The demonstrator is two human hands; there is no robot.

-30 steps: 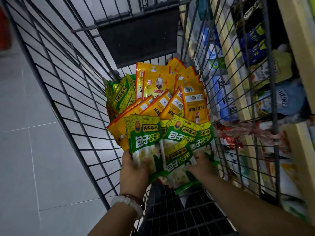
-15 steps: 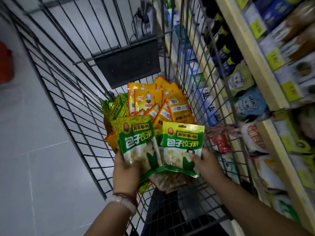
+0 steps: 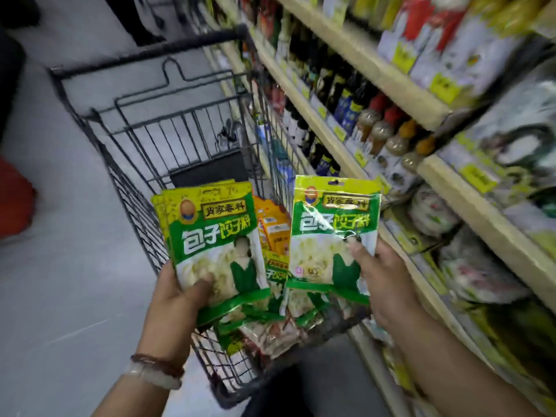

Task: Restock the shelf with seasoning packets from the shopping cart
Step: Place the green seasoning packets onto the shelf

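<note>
Head view: left hand [image 3: 177, 299] and right hand [image 3: 382, 284] each clamped green seasoning packets [image 3: 216, 242] above the shopping cart [image 3: 144, 164], fronts up, probably for shelving on the right.

**Glossy film, dark wire, pale board**

The green seasoning packets [image 3: 334, 236] are glossy plastic film, crinkled and catching light. The shopping cart [image 3: 141, 188] is dark, matt-coated metal wire. The shelf [image 3: 376, 70] edges on the right look like pale wood or laminate, though blur hides the grain. The floor [image 3: 60, 281] is smooth, faintly shiny tile.
</note>
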